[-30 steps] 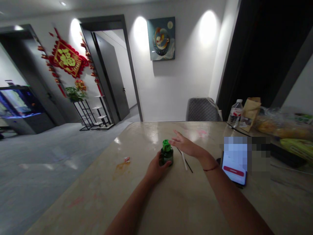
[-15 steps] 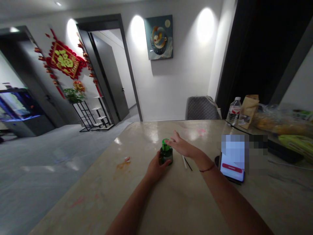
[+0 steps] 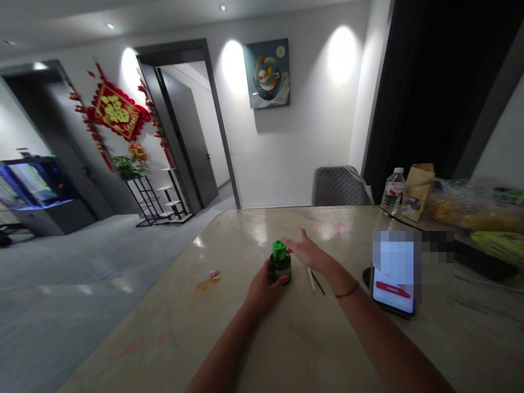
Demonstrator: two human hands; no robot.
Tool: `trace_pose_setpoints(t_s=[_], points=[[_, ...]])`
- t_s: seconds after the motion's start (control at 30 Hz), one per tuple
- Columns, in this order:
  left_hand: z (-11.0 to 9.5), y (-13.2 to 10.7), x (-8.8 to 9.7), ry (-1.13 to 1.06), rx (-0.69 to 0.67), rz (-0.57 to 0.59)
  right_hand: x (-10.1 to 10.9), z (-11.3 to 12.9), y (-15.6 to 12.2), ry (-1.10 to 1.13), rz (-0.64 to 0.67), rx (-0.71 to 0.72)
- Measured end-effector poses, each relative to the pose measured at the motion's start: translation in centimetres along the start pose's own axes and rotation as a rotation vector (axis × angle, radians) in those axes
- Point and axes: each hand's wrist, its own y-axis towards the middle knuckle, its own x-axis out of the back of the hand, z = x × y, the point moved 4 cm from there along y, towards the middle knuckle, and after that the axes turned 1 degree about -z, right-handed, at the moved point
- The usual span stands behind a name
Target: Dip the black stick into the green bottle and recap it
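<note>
A small dark green bottle (image 3: 280, 267) with a bright green cap (image 3: 279, 250) stands upright on the beige marble table (image 3: 229, 327). My left hand (image 3: 262, 288) is wrapped round the bottle's lower body from the near side. My right hand (image 3: 305, 251) hovers just right of the cap, fingers stretched out and apart, fingertips close to the cap. A white stick (image 3: 311, 278) and a thin black stick (image 3: 318, 282) lie on the table under my right wrist.
A phone (image 3: 393, 292) with a lit screen lies at the right. Further right stand a water bottle (image 3: 393, 191), a brown paper bag (image 3: 417, 188) and bagged food (image 3: 470, 210). An orange stain (image 3: 204, 284) marks the table left. A grey chair (image 3: 338, 185) is at the far end.
The view has shifted slightly downward. My left hand stays on the bottle, and my right hand remains open beside the cap with little movement.
</note>
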Motion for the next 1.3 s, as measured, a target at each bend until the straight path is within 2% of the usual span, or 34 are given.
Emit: trace_pose_setpoints(t_s=[0.1,0.23,0.3,0.5,0.63,0.8,0.87,0.93,1.03,1.13,1.3], points=[[-0.1,-0.1,0.0,-0.014,0.013,-0.007,0.2,-0.7,0.2,-0.030,-0.110,-0.078],[0.1,0.0,-0.1,-0.024,0.014,0.000,-1.6,-0.6,0.0,0.004,0.044,0.166],[0.4,0.1,-0.1,-0.034,0.009,0.008,-2.2,-0.7,-0.2,-0.048,0.076,0.255],[0.6,0.4,-0.1,-0.014,0.010,0.006,-2.0,-0.5,-0.6,-0.219,-0.004,0.336],[0.1,0.2,0.0,0.109,-0.015,-0.016,-2.0,-0.8,-0.5,-0.278,-0.063,0.279],[0.4,0.3,0.3,0.256,-0.011,-0.111,-1.6,-2.2,0.2,-0.092,0.089,0.234],[0.7,0.4,0.6,0.332,0.003,-0.178,-0.6,-3.2,0.5,-0.207,0.055,0.135],[0.8,0.4,0.9,0.430,0.028,-0.216,0.5,-4.3,0.5,-0.464,0.020,-0.009],[0.7,0.3,1.0,0.566,0.042,-0.221,1.3,-6.0,0.1,-0.794,0.082,-0.186],[0.2,0.2,0.9,0.605,0.004,-0.190,1.1,-7.0,-0.1,-0.851,0.128,-0.216],[-0.2,0.2,0.5,0.568,-0.075,-0.100,0.5,-7.3,0.2,-0.848,0.045,-0.174]])
